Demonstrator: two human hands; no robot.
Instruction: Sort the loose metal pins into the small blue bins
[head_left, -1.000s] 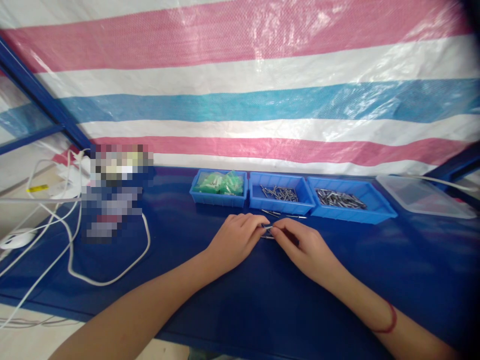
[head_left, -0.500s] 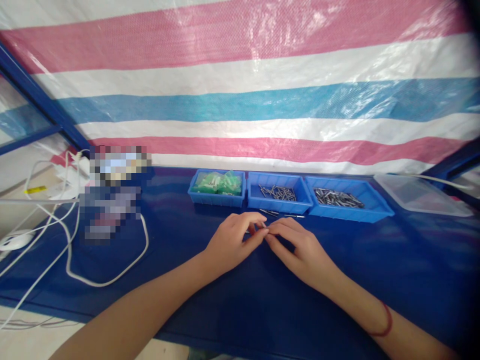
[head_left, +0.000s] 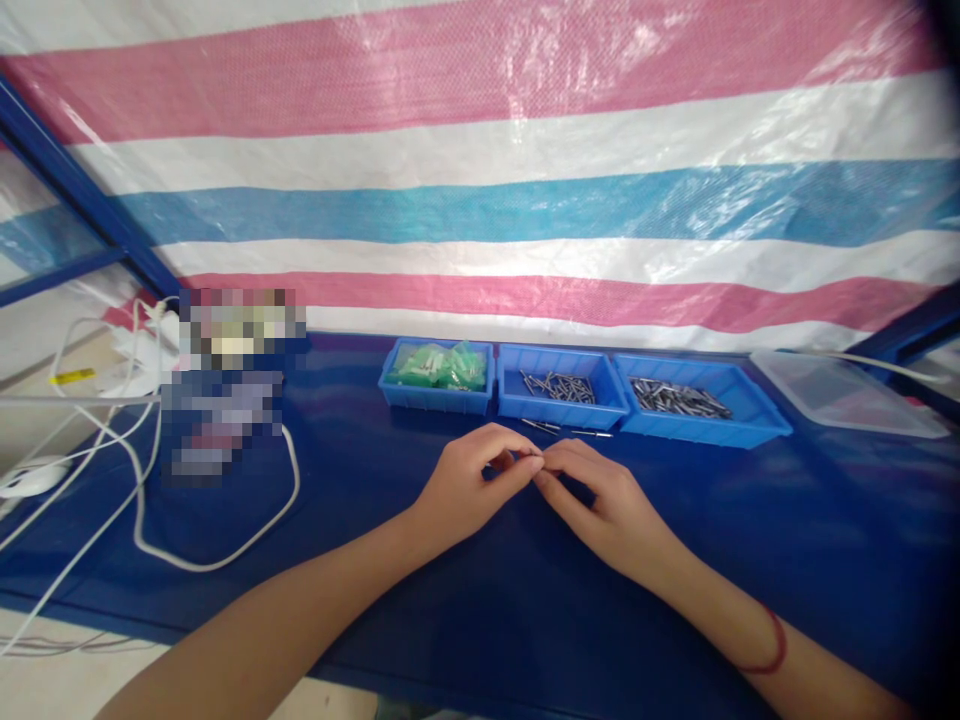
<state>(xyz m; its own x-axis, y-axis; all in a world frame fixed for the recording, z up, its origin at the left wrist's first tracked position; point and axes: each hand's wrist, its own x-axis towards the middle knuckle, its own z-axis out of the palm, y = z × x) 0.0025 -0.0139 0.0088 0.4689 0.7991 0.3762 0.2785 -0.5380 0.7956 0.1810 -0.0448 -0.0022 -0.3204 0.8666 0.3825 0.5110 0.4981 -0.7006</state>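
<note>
Pinching a thin metal pin [head_left: 535, 457] between them, the left hand [head_left: 465, 487] and the right hand [head_left: 604, 497] meet fingertip to fingertip just above the blue table [head_left: 465, 610], near its middle. Each hand has thumb and forefinger closed on the pin and the other fingers loosely curled. So little of the pin shows that I cannot tell whether it is one piece or two held end to end. Just beyond the hands a few loose pins [head_left: 568, 431] lie in front of three blue trays set in a row at the far side. The left tray [head_left: 437, 402] holds green plastic bits [head_left: 442, 365], the middle tray [head_left: 562, 412] holds thin pins, and the right tray [head_left: 705, 428] holds a heap of short metal rods [head_left: 679, 397]. A clear plastic lid [head_left: 847, 395] sits at the far right, and a white cable [head_left: 225, 560] loops on the left. The work seems to be at the fine fingertip stage. Any further move calls for a light, steady pinch and both hands kept in line, since so small a piece could easily slip down among the loose pins.
</note>
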